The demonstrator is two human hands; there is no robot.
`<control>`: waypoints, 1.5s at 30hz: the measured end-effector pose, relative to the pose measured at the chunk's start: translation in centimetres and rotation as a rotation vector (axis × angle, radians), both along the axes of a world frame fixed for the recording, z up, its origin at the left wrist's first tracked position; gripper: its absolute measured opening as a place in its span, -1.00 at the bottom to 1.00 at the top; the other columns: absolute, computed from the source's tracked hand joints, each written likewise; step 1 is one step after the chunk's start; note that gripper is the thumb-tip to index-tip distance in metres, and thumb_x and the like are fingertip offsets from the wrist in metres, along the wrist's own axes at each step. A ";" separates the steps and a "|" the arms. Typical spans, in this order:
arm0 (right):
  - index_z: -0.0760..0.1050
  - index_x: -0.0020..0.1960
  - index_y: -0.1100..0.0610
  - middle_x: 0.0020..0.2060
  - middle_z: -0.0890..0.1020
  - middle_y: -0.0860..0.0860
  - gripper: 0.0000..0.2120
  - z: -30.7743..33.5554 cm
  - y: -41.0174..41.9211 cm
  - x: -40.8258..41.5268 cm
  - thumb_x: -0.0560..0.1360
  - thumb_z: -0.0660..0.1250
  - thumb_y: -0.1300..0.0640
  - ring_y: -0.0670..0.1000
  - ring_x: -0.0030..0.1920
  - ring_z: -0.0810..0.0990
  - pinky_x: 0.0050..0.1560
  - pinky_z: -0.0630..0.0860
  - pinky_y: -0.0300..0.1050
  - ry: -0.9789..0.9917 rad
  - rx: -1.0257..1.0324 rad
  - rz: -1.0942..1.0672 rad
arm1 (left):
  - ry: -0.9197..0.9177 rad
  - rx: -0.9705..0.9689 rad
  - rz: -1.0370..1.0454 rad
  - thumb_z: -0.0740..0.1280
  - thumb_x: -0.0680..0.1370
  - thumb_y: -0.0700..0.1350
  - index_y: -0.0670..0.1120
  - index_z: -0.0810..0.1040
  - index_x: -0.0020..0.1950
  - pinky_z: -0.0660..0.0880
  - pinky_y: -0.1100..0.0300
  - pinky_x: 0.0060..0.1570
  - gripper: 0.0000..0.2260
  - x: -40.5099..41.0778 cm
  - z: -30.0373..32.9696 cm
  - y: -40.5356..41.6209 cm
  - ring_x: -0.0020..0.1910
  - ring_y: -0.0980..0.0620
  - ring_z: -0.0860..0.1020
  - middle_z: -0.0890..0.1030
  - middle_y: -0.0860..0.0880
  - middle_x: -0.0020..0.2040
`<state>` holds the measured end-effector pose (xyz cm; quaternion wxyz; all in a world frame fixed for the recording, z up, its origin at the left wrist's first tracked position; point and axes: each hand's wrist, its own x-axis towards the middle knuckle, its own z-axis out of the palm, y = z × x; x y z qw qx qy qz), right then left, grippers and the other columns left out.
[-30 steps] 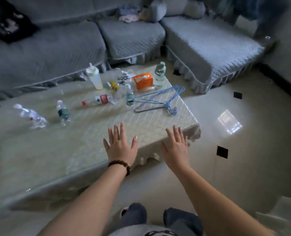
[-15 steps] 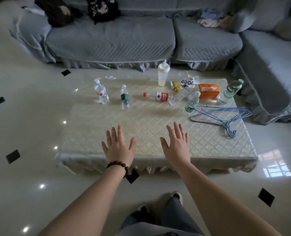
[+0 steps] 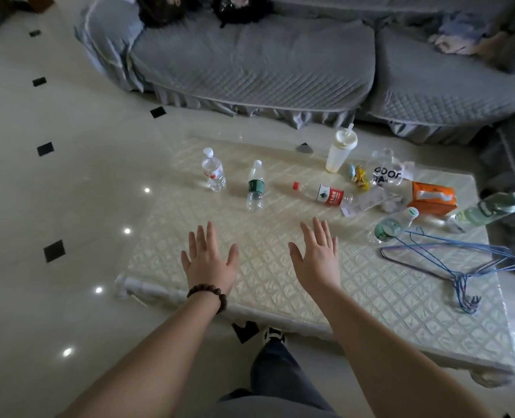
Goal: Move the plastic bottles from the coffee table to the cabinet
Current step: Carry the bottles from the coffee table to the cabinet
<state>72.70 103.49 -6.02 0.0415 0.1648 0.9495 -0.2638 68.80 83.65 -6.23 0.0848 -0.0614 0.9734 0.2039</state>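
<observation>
Clear plastic bottles stand beyond my empty, flat-fingered left hand (image 3: pixel 209 260): a red-label bottle (image 3: pixel 213 170) and a green-label bottle (image 3: pixel 255 187). Past my spread right hand (image 3: pixel 316 256), holding nothing, a red-capped bottle (image 3: pixel 322 193) lies sideways on the counter (image 3: pixel 355 297); a careless reach could roll it or topple the light uprights.

Cream diamond-quilted coffee table (image 3: pixel 295 285), grey quilted sofa (image 3: pixel 250 64), red-labelled bottle (image 3: pixel 322 194), green-labelled bottle (image 3: pixel 255 187), orange tissue box (image 3: pixel 432 199), blue hangers (image 3: pixel 461 260), black-diamond floor tiles (image 3: pixel 54 250).
</observation>
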 end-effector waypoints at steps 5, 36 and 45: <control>0.11 0.54 0.05 0.57 -0.01 0.02 -0.45 -1.2 0.8 -5.9 0.61 0.08 -0.11 0.00 0.56 -0.18 0.54 -0.17 0.05 -0.027 -0.012 0.047 | -0.025 -0.018 0.032 0.14 0.58 0.17 -0.01 -0.05 0.57 -0.05 -0.13 0.47 -0.34 -5.8 -0.9 0.8 0.56 -0.06 -0.05 0.05 -0.07 0.58; 0.06 0.55 0.03 0.56 0.04 0.06 -0.31 -23.1 -5.2 -32.5 0.54 0.22 -0.17 0.07 0.55 -0.03 0.50 0.12 0.14 -0.158 -0.074 -0.259 | 0.151 0.570 0.034 0.54 0.36 -0.04 -0.13 0.42 0.26 0.35 0.39 0.00 -0.45 -37.4 -22.7 -3.4 0.05 0.03 0.53 0.57 -0.06 0.12; -0.17 0.56 0.02 0.42 0.28 0.10 0.01 -26.4 -4.9 -38.4 0.38 0.35 -0.31 0.15 0.41 0.28 0.17 0.48 0.13 -0.368 -0.079 -0.374 | 0.159 0.608 -0.034 0.56 0.33 0.02 -0.07 0.45 0.16 0.53 0.16 -0.12 -0.50 -36.4 -22.2 -5.8 -0.13 0.03 0.56 0.57 -0.01 -0.03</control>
